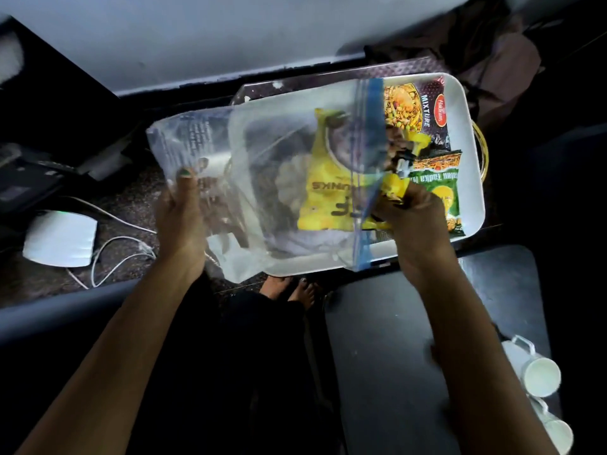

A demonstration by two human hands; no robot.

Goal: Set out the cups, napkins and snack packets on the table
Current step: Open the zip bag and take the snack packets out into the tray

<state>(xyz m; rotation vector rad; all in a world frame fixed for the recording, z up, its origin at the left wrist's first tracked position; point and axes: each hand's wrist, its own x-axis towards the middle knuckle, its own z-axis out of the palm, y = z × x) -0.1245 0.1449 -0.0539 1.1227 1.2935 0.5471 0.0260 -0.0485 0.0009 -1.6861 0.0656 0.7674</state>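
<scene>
Head view shows my left hand (179,205) pinching the closed end of a clear zip bag (262,178) while my right hand (414,221) is clamped on a yellow snack packet (331,178) at the bag's mouth, over the white tray (466,133). Two packets already lie in the tray, a purple mixture packet (423,110) and a green packet (443,188), so I judge the snacks about half unpacked. White cups (538,376) stand bunched at the dark table's (394,323) right edge, not yet spread, and I see no napkins.
</scene>
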